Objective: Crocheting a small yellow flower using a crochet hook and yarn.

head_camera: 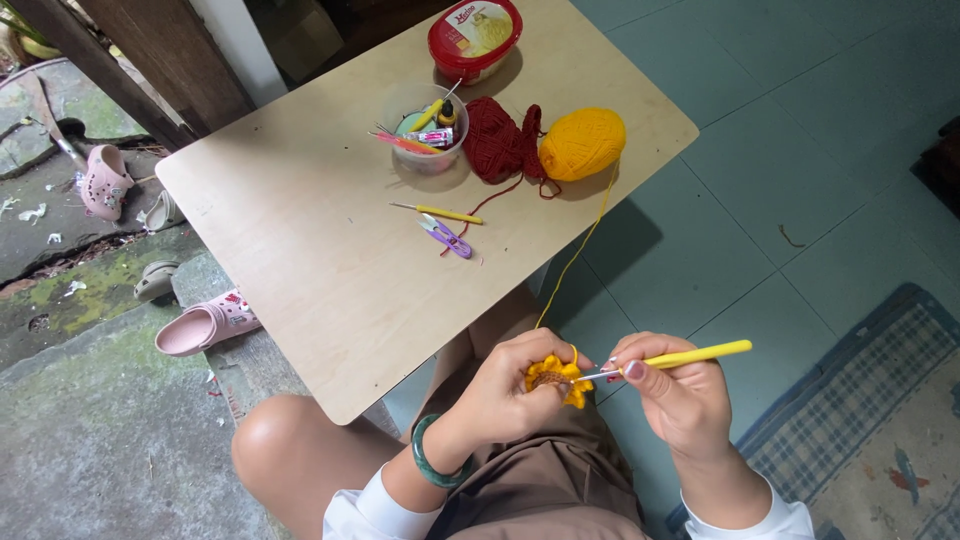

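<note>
Pinching a yellow crochet flower (556, 379), left hand (505, 390); right hand (680, 392) hooks it.

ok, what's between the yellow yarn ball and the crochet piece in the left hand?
Head view: only a yellow strand runs from the yellow yarn ball over the table edge to the crochet piece in the left hand.

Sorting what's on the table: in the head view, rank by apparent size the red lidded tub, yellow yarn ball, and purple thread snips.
1. Red lidded tub, largest, though only slightly.
2. Round yellow yarn ball, close behind.
3. Small purple thread snips, clearly smallest.
</note>
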